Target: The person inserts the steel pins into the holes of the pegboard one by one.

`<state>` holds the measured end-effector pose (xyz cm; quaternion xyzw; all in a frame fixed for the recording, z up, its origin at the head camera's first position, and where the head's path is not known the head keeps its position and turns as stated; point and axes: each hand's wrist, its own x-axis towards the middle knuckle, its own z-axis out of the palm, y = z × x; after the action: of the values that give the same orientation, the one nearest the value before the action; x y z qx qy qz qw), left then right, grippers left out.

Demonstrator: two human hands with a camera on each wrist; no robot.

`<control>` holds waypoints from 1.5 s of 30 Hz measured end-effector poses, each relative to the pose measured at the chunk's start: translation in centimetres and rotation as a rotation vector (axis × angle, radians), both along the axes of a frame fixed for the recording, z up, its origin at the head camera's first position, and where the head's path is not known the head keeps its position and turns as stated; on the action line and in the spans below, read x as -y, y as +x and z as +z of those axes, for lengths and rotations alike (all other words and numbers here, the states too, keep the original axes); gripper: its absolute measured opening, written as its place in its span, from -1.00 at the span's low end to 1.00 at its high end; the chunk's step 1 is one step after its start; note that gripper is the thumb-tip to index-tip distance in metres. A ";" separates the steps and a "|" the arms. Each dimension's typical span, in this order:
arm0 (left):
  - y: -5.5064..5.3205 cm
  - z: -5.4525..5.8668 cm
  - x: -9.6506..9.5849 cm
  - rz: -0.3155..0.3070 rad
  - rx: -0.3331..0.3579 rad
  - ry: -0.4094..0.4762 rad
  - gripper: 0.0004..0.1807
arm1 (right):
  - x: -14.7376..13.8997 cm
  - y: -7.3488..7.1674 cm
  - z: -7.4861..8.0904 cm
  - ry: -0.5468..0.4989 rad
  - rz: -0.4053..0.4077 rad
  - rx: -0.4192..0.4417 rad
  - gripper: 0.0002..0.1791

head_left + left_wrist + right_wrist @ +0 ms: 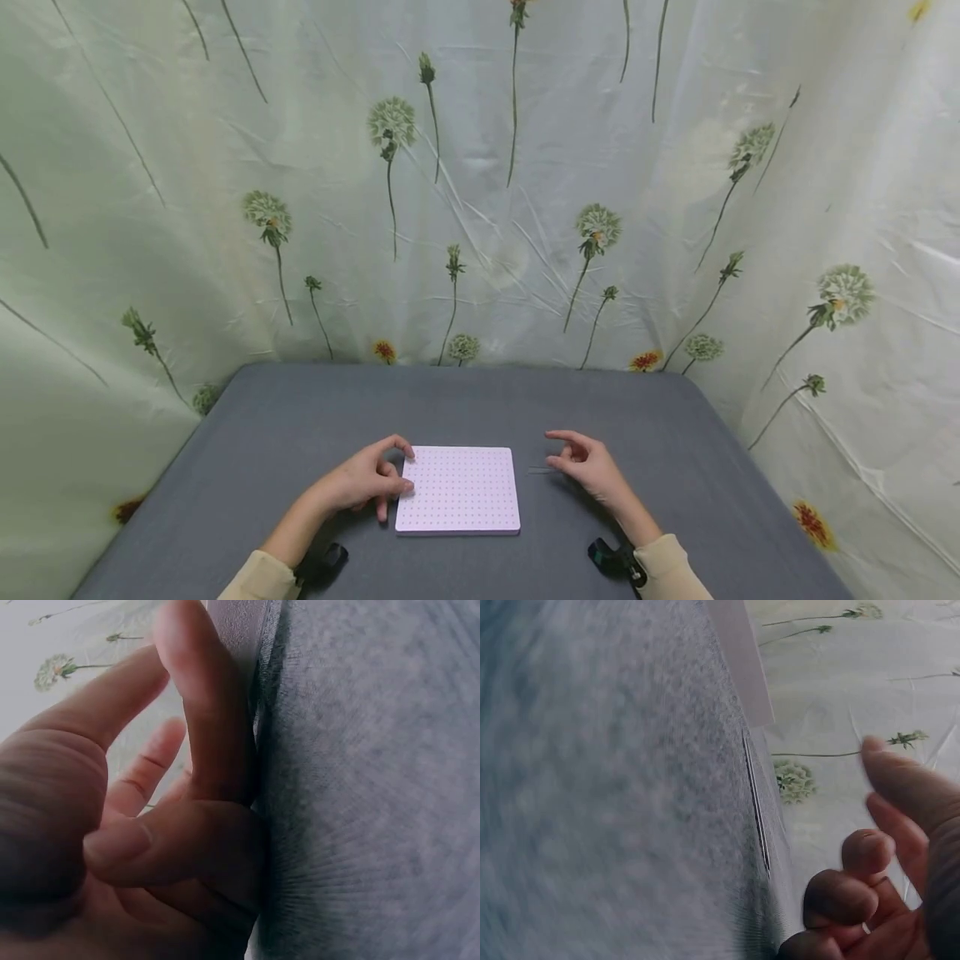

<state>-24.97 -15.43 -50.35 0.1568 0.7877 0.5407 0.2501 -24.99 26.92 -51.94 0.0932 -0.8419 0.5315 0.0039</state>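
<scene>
A pale pinkish-white rectangular slab (458, 492) with rows of small dots on top lies flat on the grey table. It looks like a thin board or a notebook; its kind is unclear. At its left edge, my left hand (365, 481) touches it with bent index finger and thumb, the other fingers curled below. To the right of the slab a thin, two-lined metallic strip (757, 806) lies on the cloth, perhaps tweezers. My right hand (588, 467) hovers by its right end, index finger and thumb apart, other fingers loosely curled, holding nothing.
Grey cloth covers the table (330, 408). A pale curtain (495, 317) with printed dandelions hangs behind it and at both sides. A dark wrist camera (324, 567) is strapped at the left wrist, another camera (613, 558) at the right.
</scene>
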 end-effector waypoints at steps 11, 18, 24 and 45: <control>0.0 0.1 -0.2 -0.034 0.034 0.037 -0.48 | 0.2 0.0 -0.5 0.133 -0.031 0.049 -0.67; 0.0 0.1 -0.3 -0.036 0.030 0.033 -0.48 | 0.3 0.1 -0.6 0.271 -0.042 -0.023 -0.82; 0.1 0.2 -0.4 -0.024 0.017 0.007 -0.48 | 0.5 0.0 -0.6 0.351 -0.044 -0.080 -0.94; 0.1 0.1 -0.5 -0.012 0.028 -0.030 -0.49 | 0.5 0.1 -0.8 0.243 -0.071 -0.041 -0.94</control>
<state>-24.91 -14.94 -50.25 0.1504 0.7912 0.5294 0.2667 -24.89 26.46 -52.75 0.0738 -0.9026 0.4231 0.0287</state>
